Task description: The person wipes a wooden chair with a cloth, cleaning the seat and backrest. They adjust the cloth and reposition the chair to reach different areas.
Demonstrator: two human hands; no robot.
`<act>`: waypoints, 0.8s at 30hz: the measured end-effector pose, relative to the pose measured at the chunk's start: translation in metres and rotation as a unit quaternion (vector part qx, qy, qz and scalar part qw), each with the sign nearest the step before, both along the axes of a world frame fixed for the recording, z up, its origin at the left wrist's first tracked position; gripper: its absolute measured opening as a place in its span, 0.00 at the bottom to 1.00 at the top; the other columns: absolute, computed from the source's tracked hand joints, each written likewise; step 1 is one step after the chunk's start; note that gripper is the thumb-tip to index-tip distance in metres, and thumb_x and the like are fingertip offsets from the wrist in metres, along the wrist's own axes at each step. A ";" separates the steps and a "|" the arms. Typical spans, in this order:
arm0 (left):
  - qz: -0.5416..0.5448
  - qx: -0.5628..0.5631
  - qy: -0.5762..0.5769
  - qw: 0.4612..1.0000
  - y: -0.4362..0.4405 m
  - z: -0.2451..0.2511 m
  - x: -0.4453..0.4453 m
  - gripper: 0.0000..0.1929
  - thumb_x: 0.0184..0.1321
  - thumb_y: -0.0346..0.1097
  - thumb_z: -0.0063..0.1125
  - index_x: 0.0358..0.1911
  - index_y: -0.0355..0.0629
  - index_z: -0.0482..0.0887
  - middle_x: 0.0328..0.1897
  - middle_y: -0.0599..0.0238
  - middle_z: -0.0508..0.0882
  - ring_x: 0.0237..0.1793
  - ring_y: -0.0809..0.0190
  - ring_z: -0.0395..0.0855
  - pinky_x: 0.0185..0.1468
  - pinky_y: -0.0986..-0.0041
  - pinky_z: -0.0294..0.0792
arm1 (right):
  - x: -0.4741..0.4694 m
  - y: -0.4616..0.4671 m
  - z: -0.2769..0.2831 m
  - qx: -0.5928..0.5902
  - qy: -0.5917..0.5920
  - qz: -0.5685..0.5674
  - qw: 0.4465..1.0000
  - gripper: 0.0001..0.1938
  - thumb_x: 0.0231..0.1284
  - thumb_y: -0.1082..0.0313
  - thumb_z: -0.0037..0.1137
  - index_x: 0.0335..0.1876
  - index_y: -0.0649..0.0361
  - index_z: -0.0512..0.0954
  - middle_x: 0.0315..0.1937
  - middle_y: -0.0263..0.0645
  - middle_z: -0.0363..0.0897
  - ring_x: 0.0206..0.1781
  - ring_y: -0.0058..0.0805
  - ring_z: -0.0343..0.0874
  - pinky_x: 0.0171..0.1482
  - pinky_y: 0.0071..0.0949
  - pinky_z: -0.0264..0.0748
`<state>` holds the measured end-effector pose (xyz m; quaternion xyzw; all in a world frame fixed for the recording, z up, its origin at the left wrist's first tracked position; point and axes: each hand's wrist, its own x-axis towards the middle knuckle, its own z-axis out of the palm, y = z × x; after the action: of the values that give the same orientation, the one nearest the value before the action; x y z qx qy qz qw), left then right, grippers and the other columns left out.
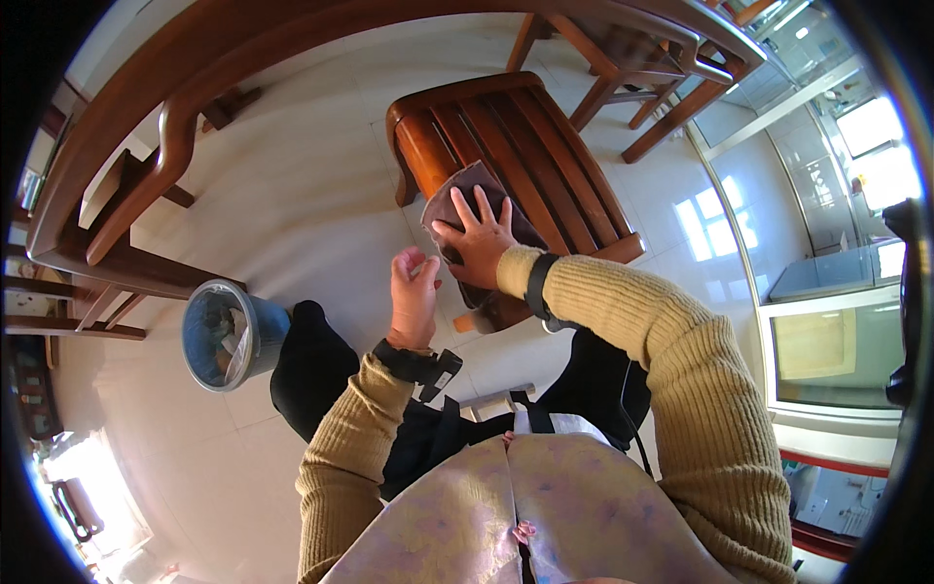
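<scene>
A brown cloth [445, 201] lies over the near left corner of a slatted wooden chair or stool [525, 139]. Spread flat on this cloth, my right hand [478, 241] presses it against the wood with its fingers apart. My left hand [414, 296] is raised just left of the cloth's edge, its fingers loosely curled and nothing seen in it. Part of the cloth hangs down past the near edge of the slats, partly hidden behind my right hand and wrist.
A blue waste bin [270, 336] with a clear liner stands left of my knee. A large wooden table frame [270, 44] curves across the top and left. Another wooden chair [620, 66] is at the upper right, near glass sliding panels [835, 358].
</scene>
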<state>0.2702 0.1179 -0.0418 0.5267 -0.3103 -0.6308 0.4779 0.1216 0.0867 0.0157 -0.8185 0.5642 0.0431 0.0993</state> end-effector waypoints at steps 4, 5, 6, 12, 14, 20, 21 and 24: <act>0.020 -0.002 0.033 0.999 -0.002 0.004 0.007 0.19 0.62 0.35 0.55 0.56 0.44 0.68 0.48 0.68 0.74 0.48 0.65 0.74 0.49 0.69 0.68 | 0.011 -0.042 -0.003 -0.015 0.026 -0.001 1.000 0.34 0.50 0.49 0.58 0.67 0.41 0.65 0.76 0.47 0.34 0.76 0.60 0.32 0.65 0.76 0.37; 0.027 0.005 0.036 0.999 -0.002 0.005 0.008 0.19 0.62 0.35 0.55 0.56 0.44 0.68 0.48 0.68 0.74 0.48 0.65 0.74 0.49 0.69 0.68 | 0.013 -0.054 -0.005 -0.019 0.030 -0.006 0.999 0.34 0.50 0.49 0.57 0.67 0.40 0.66 0.76 0.45 0.35 0.76 0.59 0.32 0.65 0.76 0.37; 0.033 0.006 0.043 0.999 -0.003 0.006 0.009 0.19 0.63 0.35 0.54 0.56 0.44 0.68 0.48 0.69 0.74 0.48 0.65 0.74 0.49 0.69 0.67 | 0.015 -0.066 -0.007 -0.038 0.026 -0.003 0.999 0.34 0.49 0.49 0.58 0.66 0.39 0.66 0.76 0.47 0.35 0.75 0.61 0.34 0.64 0.76 0.38; 0.024 0.021 0.065 0.997 -0.004 0.013 0.011 0.20 0.62 0.37 0.57 0.55 0.43 0.68 0.53 0.65 0.71 0.49 0.66 0.71 0.47 0.72 0.68 | 0.025 -0.134 -0.018 -0.071 0.043 -0.008 0.997 0.33 0.50 0.47 0.57 0.66 0.36 0.66 0.76 0.45 0.38 0.76 0.58 0.37 0.65 0.74 0.40; 0.020 0.022 0.061 0.998 -0.004 0.016 0.009 0.20 0.62 0.37 0.57 0.56 0.42 0.68 0.55 0.63 0.71 0.49 0.66 0.71 0.49 0.71 0.68 | 0.031 -0.156 -0.017 -0.065 0.052 -0.013 0.996 0.34 0.50 0.46 0.57 0.67 0.34 0.65 0.77 0.42 0.36 0.76 0.57 0.37 0.66 0.72 0.40; 0.013 0.013 0.033 0.999 -0.014 0.018 0.011 0.20 0.62 0.36 0.56 0.56 0.42 0.69 0.56 0.61 0.72 0.50 0.65 0.72 0.49 0.71 0.68 | 0.030 -0.177 -0.017 -0.055 0.046 -0.013 0.997 0.36 0.49 0.44 0.58 0.68 0.35 0.64 0.77 0.41 0.36 0.76 0.56 0.39 0.67 0.69 0.41; 0.018 0.011 0.024 0.999 -0.017 0.016 0.012 0.20 0.62 0.36 0.56 0.56 0.42 0.69 0.55 0.61 0.72 0.50 0.65 0.72 0.49 0.71 0.68 | 0.027 -0.173 -0.017 -0.065 0.035 -0.006 0.997 0.36 0.48 0.43 0.58 0.67 0.35 0.65 0.76 0.41 0.37 0.75 0.56 0.39 0.68 0.68 0.41; 0.033 -0.022 0.026 0.999 -0.020 0.011 0.014 0.19 0.63 0.37 0.54 0.56 0.44 0.69 0.51 0.67 0.75 0.48 0.65 0.74 0.49 0.69 0.67 | 0.017 -0.154 -0.017 -0.082 0.022 0.016 0.996 0.35 0.48 0.42 0.58 0.66 0.37 0.66 0.75 0.44 0.41 0.74 0.57 0.43 0.69 0.65 0.43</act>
<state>0.2841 0.0984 -0.0309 0.5092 -0.2940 -0.6215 0.5177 0.1384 -0.0672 -0.0017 -0.8319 0.5544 0.0164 0.0189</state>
